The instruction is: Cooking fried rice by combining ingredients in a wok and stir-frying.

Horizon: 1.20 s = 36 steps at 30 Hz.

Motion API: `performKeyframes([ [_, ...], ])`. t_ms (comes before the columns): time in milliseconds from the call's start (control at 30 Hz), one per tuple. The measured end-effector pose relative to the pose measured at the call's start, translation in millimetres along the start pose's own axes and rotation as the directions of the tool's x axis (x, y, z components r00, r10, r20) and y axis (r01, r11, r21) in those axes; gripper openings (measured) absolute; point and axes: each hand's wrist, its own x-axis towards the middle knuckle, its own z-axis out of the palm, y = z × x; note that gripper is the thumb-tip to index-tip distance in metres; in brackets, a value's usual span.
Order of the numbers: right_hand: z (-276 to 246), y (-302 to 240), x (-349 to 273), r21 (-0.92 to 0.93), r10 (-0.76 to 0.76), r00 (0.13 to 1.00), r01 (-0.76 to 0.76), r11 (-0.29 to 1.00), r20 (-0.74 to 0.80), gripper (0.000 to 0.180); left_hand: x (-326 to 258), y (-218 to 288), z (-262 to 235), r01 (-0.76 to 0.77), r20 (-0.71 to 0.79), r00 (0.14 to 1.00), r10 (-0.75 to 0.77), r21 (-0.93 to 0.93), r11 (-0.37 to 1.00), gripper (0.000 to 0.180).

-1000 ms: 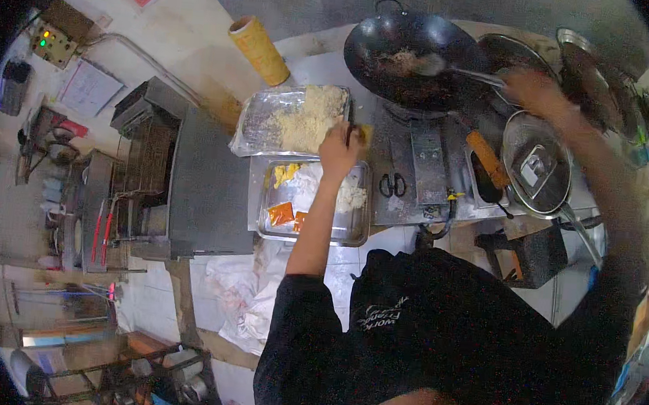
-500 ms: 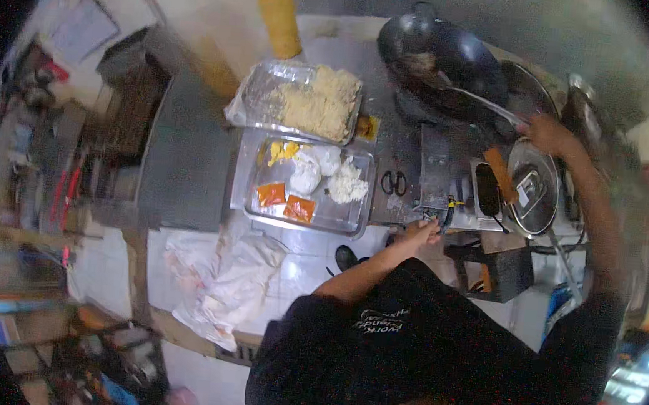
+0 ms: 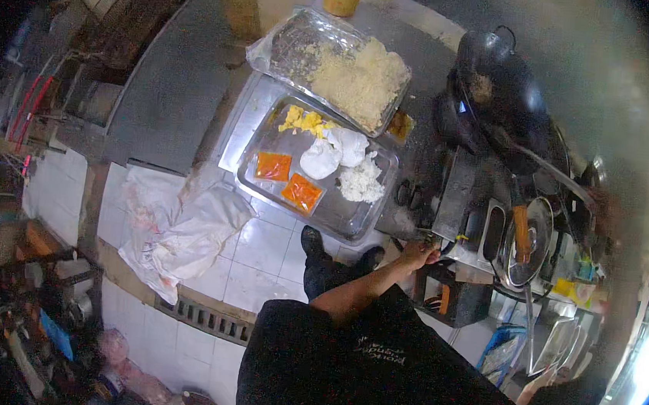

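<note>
Fingers of left hand [image 3: 417, 253] curled on small stove knob [image 3: 444, 245], black wok [image 3: 504, 95] above

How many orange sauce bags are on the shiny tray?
2: one orange bag near the metal tray's left end, the other orange bag just right of it, nearer the person. More may be hidden.

Wok [image 3: 504, 95]: dark metal, matt, blackened inside. Ladle handle [image 3: 555, 172] in it: bright metal, polished. Lower tray [image 3: 354, 217]: steel, dull sheen, smooth. Upper tray [image 3: 292, 41]: clear glossy plastic film over metal. Pot lid [image 3: 528, 240]: shiny metal with orange handle, apparently plastic. Floor tiles [image 3: 259, 247]: white ceramic, smooth, soiled. Bags [image 3: 183, 225] on floor: thin white plastic, crumpled. Worker's sleeve [image 3: 311, 356]: black matt cloth.
</note>
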Motion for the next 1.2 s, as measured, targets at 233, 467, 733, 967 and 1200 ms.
performKeyframes([
  [233,11,16,6,0.089,-0.031,0.996,0.023,0.996,0.083,0.038,-7,10,-6,0.19,0.029,0.981,-0.192,0.055,0.98,0.032],
  [467,16,67,-6,0.262,0.261,0.945,-0.307,0.915,0.196,0.033,-26,25,-13,0.097,-0.088,0.993,-0.084,0.156,0.983,0.035],
  [733,-22,138,-48,-0.166,0.102,0.99,-0.084,0.983,0.102,0.028,-12,28,9,0.159,-0.048,0.987,-0.152,0.332,0.93,0.041],
  [967,71,116,32,0.06,-0.204,0.96,0.219,0.974,-0.192,0.024,-26,32,6,0.113,-0.139,0.988,-0.064,0.373,0.921,0.042],
  [1200,68,93,25,0.057,0.053,0.99,-0.046,0.997,-0.133,0.029,-24,22,-2,0.069,-0.102,0.994,-0.047,0.229,0.971,0.035],
])
